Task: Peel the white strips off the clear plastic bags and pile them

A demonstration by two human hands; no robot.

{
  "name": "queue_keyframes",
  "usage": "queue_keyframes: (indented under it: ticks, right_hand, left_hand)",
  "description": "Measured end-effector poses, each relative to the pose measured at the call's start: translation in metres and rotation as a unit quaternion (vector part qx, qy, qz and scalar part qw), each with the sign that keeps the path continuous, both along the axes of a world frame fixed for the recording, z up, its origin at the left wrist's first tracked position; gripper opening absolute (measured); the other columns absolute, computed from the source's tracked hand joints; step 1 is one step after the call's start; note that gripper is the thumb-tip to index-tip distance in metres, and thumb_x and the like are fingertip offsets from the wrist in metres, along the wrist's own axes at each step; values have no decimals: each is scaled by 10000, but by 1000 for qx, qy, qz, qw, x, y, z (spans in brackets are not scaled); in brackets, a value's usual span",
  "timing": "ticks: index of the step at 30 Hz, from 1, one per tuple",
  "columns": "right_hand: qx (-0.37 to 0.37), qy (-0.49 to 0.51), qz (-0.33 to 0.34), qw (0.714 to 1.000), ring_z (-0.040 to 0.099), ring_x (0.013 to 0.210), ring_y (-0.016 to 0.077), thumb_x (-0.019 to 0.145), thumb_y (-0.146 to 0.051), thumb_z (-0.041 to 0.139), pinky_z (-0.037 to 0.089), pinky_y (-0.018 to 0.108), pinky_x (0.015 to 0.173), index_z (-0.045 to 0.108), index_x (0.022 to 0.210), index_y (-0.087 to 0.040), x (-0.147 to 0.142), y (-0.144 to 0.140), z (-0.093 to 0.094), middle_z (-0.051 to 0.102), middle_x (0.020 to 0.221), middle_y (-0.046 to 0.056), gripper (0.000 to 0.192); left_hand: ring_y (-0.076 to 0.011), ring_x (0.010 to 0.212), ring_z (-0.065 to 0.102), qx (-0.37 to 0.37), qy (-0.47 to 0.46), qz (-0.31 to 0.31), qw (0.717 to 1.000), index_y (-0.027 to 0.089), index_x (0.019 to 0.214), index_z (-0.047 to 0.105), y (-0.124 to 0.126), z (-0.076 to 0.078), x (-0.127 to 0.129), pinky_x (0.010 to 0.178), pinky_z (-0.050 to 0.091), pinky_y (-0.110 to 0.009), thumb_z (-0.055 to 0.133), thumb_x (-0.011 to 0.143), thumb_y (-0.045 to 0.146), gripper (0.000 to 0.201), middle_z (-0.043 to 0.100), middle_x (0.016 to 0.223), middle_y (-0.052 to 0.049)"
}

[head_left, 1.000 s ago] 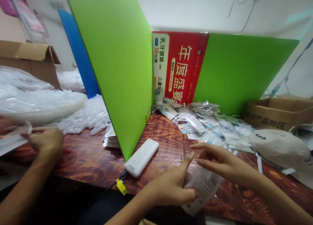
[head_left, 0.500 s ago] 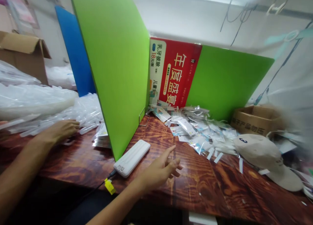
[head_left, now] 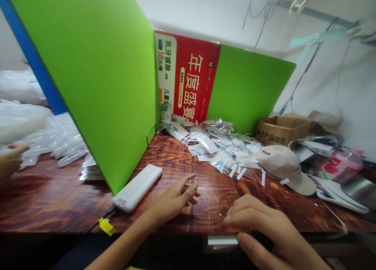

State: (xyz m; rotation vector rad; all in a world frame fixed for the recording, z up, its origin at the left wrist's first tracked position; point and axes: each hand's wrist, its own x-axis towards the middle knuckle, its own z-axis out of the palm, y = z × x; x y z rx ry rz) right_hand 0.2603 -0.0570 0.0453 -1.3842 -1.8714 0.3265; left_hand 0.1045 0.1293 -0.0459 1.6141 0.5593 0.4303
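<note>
Two bare hands low over the wooden surface, neither grasping anything.

The left hand reaches forward, palm down, fingers loosely spread and slightly curled — grip released, just right of the white power bank. The right hand lies at the near edge, fingers bent down onto the wood with the thumb below the edge over a white strip — grip not clenched on anything I can see. A pile of packets lies beyond both hands, against the green divider and red poster. A cap and box sit to the right. Another person's hand shows at far left, by clear bags.
</note>
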Motion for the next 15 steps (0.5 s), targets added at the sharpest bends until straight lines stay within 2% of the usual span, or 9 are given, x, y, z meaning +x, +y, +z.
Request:
queue_keyframes:
  ticks: [5, 8, 11, 15]
  right_hand:
    - [-55, -63, 54, 995, 631, 956, 195, 881, -126, 555, 525, 281, 841, 649, 1030, -234, 1, 7, -10, 682, 987, 69, 207]
    - [-86, -84, 67, 990, 619, 952, 201, 869, -130, 576, 511, 286, 852, 659, 1006, -212, 3, 12, -21, 679, 983, 77, 180]
    - [-90, -73, 53, 992, 612, 976, 202, 862, -124, 566, 504, 284, 859, 661, 999, -203, 1, 22, -29, 671, 997, 78, 184]
    - [-90, -63, 30, 993, 618, 952, 191, 895, -146, 522, 497, 289, 863, 651, 964, -196, 0, 39, -34, 660, 1003, 78, 154]
  left_hand:
    - [-276, 917, 671, 5, 15, -21, 1000, 135, 1433, 387, -5, -9, 7, 779, 513, -390, 528, 854, 636, 779, 672, 1063, -163]
    - [-262, 880, 668, 36, 20, -25, 999, 147, 1419, 425, -7, -16, 10, 808, 508, -392, 522, 868, 616, 730, 683, 1008, -126]
    - [-270, 895, 659, 86, 39, -29, 995, 164, 1405, 462, -10, -19, 11, 823, 490, -385, 495, 899, 584, 658, 708, 974, -104]
    - [-291, 939, 653, 135, 56, -17, 989, 125, 1391, 490, -10, -19, 11, 859, 467, -385, 476, 925, 542, 625, 724, 1005, -128]
